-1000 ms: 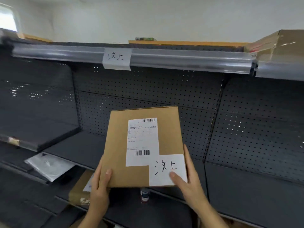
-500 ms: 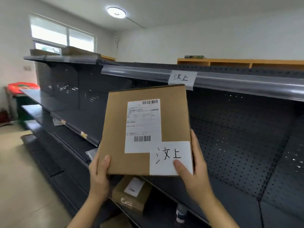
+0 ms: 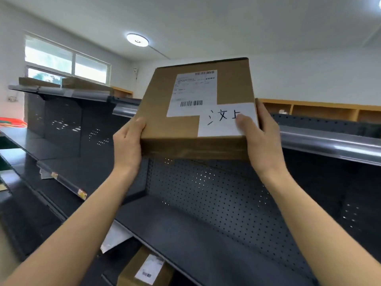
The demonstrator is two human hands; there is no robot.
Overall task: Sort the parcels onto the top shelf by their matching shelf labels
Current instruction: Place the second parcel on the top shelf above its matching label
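A flat brown cardboard parcel (image 3: 165,104) with a white shipping label and a white handwritten tag is held up at the height of the top shelf's grey front rail (image 3: 329,143). My left hand (image 3: 127,143) grips its lower left corner. On the lower right edge sits my right hand (image 3: 261,137), thumb over the handwritten tag. The parcel tilts away from me, and its far end is above the rail. The shelf label seen earlier is hidden behind the parcel.
Two flat cardboard boxes (image 3: 82,84) lie on the top shelf at far left. A brown parcel (image 3: 144,269) and a white mailer (image 3: 115,236) rest on lower shelves. Dark perforated back panels (image 3: 216,195) and a dark shelf board (image 3: 175,230) lie below the parcel.
Both hands have lifted the parcel from chest height up to the top shelf rail and tipped it flatter. The camera has tilted upward, and the shelf label is now covered.
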